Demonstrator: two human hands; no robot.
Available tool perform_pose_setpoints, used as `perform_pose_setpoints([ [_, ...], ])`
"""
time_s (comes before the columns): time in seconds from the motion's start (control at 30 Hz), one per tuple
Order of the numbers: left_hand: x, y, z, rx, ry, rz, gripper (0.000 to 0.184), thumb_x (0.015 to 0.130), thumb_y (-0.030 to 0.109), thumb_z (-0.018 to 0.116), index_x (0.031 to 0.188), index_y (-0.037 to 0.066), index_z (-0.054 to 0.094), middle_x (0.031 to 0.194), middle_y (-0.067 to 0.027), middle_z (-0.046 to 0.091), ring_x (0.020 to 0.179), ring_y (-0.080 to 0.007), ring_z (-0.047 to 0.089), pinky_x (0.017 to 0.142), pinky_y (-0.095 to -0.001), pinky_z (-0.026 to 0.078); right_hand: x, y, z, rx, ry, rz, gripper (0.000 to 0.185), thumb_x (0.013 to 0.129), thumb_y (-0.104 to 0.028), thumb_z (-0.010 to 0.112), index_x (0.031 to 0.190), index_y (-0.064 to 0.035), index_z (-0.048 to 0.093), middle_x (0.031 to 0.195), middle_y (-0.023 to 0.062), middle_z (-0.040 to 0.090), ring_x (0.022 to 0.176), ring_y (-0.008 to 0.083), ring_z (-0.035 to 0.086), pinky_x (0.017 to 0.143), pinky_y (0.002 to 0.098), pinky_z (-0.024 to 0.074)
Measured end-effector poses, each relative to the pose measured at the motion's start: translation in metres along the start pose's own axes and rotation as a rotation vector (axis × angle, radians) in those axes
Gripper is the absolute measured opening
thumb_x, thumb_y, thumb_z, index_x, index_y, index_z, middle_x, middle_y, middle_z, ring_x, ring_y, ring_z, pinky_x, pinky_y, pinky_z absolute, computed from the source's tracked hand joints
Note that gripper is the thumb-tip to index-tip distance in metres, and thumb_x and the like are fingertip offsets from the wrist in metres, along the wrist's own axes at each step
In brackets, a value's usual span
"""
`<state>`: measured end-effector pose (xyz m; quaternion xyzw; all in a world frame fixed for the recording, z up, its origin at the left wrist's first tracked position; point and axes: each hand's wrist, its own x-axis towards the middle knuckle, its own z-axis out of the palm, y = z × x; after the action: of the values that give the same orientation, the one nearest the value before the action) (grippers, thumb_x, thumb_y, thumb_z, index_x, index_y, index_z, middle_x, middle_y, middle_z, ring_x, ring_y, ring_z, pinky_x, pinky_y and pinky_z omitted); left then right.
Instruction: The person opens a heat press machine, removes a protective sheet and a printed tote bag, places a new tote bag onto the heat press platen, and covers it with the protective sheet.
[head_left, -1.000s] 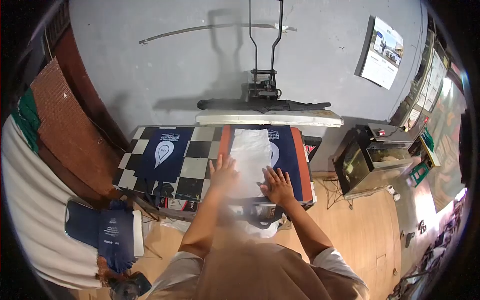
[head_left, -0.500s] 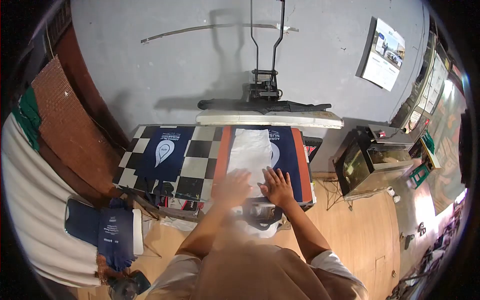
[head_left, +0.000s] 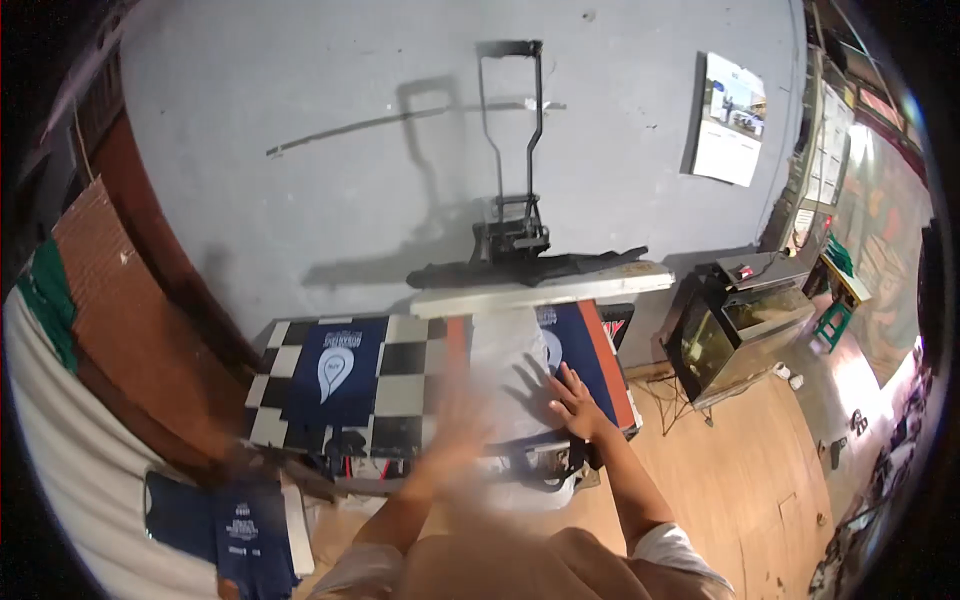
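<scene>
A white sheet lies over a navy printed cloth on an orange-red pad of the press. My right hand hovers at the near right part of the sheet with its fingers spread, holding nothing, and its shadow falls on the sheet. My left hand is smeared by motion near the sheet's left near edge; its fingers cannot be made out. Behind the pad is the press's pale upper plate, raised, with a tall black handle.
Left of the pad, a second navy printed cloth lies on a checkered tabletop. More navy printed pieces are stacked at the lower left. A glass tank stands to the right. On the wall hangs a calendar.
The view has tilted upward, showing more of the press handle. My right hand has come off the sheet and shifted right. My left hand remains blurred near the sheet's left side.
</scene>
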<state>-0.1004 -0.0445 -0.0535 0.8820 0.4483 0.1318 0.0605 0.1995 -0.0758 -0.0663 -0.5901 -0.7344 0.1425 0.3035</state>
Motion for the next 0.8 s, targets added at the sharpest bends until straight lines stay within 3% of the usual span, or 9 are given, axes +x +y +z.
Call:
perform_pose_setpoints([
  [0.03, 0.0, 0.012, -0.03, -0.06, -0.018, 0.038, 0.065, 0.098, 0.047, 0.049, 0.154, 0.019, 0.031, 0.163, -0.0106, 0.016, 0.151, -0.036, 0.002, 0.117, -0.0623, 0.01, -0.001, -0.007, -0.008, 0.027, 0.061, -0.011, 0.057, 0.097, -0.041, 0.054, 0.147, -0.0139, 0.044, 0.162, 0.0169, 0.018, 0.148, 0.0403, 0.02, 0.119, 0.0505, 0.0188],
  [0.07, 0.004, -0.008, -0.002, -0.085, 0.078, 0.081, 0.064, 0.097, 0.043, 0.051, 0.153, 0.018, 0.032, 0.162, -0.0108, 0.018, 0.15, -0.0376, 0.005, 0.116, -0.0641, 0.014, -0.006, -0.013, -0.016, 0.054, 0.12, -0.023, 0.054, 0.097, -0.038, 0.056, 0.144, -0.0117, 0.048, 0.161, 0.0187, 0.019, 0.147, 0.0418, 0.021, 0.118, 0.0513, 0.0192],
  [0.1, 0.007, -0.004, -0.017, -0.084, 0.037, 0.103, 0.062, 0.097, 0.041, 0.053, 0.151, 0.017, 0.035, 0.161, -0.0108, 0.02, 0.15, -0.0384, 0.008, 0.116, -0.0627, 0.015, -0.009, -0.018, -0.018, 0.03, 0.206, -0.021, 0.048, 0.095, -0.029, 0.061, 0.137, -0.0085, 0.054, 0.155, 0.0206, 0.032, 0.142, 0.0416, 0.032, 0.115, 0.0477, 0.0278],
  [0.17, 0.007, 0.0, -0.034, -0.085, -0.004, 0.131, 0.061, 0.096, 0.04, 0.055, 0.149, 0.016, 0.038, 0.161, -0.0107, 0.022, 0.149, -0.0392, 0.01, 0.116, -0.0612, 0.016, -0.019, -0.038, -0.027, 0.126, 0.26, 0.002, 0.045, 0.094, -0.025, 0.063, 0.134, -0.0074, 0.055, 0.15, 0.0207, 0.039, 0.138, 0.0408, 0.038, 0.113, 0.0453, 0.0327],
  [0.23, 0.009, 0.004, -0.046, -0.097, 0.16, 0.283, 0.055, 0.094, 0.034, 0.059, 0.144, 0.014, 0.046, 0.158, -0.0114, 0.027, 0.147, -0.0403, 0.017, 0.117, -0.0552, 0.021, -0.02, -0.049, -0.032, 0.112, 0.339, -0.045, 0.039, 0.09, -0.012, 0.066, 0.128, -0.005, 0.059, 0.137, 0.0214, 0.052, 0.127, 0.0386, 0.051, 0.105, 0.0397, 0.0434],
  [0.33, 0.013, 0.037, -0.09, -0.379, 0.212, 0.251, 0.049, 0.093, 0.029, 0.062, 0.139, 0.013, 0.052, 0.154, -0.0121, 0.035, 0.145, -0.041, 0.025, 0.117, -0.0501, 0.026, -0.022, -0.072, -0.052, 0.148, 0.269, -0.099, 0.038, 0.09, -0.012, 0.065, 0.127, -0.0037, 0.058, 0.136, 0.022, 0.052, 0.126, 0.0398, 0.051, 0.105, 0.0412, 0.0433],
  [0.5, 0.032, 0.074, -0.127, -0.32, 0.46, 0.307, 0.031, 0.089, 0.01, 0.064, 0.12, 0.009, 0.064, 0.142, -0.0113, 0.049, 0.141, -0.0364, 0.035, 0.114, -0.0467, 0.032, -0.007, -0.096, -0.103, 0.144, 0.207, -0.292, 0.045, 0.088, -0.009, 0.064, 0.132, -0.007, 0.056, 0.132, 0.0215, 0.053, 0.121, 0.041, 0.052, 0.1, 0.0429, 0.0455],
  [0.73, 0.046, 0.127, -0.193, -0.324, 0.557, 0.322, 0.029, 0.087, 0.006, 0.063, 0.115, 0.011, 0.067, 0.137, -0.0086, 0.054, 0.135, -0.0331, 0.043, 0.112, -0.0448, 0.034, 0.022, -0.129, -0.179, 0.1, 0.171, -0.543, 0.04, 0.088, -0.004, 0.063, 0.127, -0.0036, 0.058, 0.122, 0.0171, 0.06, 0.117, 0.0354, 0.057, 0.099, 0.0394, 0.0464],
  [0.8, 0.053, 0.136, -0.214, -0.378, 0.576, 0.343, 0.029, 0.086, 0.006, 0.064, 0.115, 0.008, 0.067, 0.137, -0.0098, 0.055, 0.135, -0.0321, 0.042, 0.114, -0.0436, 0.031, 0.038, -0.129, -0.196, 0.079, 0.167, -0.599, 0.04, 0.089, -0.005, 0.063, 0.128, -0.007, 0.059, 0.128, 0.0186, 0.059, 0.117, 0.0333, 0.057, 0.106, 0.0405, 0.039],
])
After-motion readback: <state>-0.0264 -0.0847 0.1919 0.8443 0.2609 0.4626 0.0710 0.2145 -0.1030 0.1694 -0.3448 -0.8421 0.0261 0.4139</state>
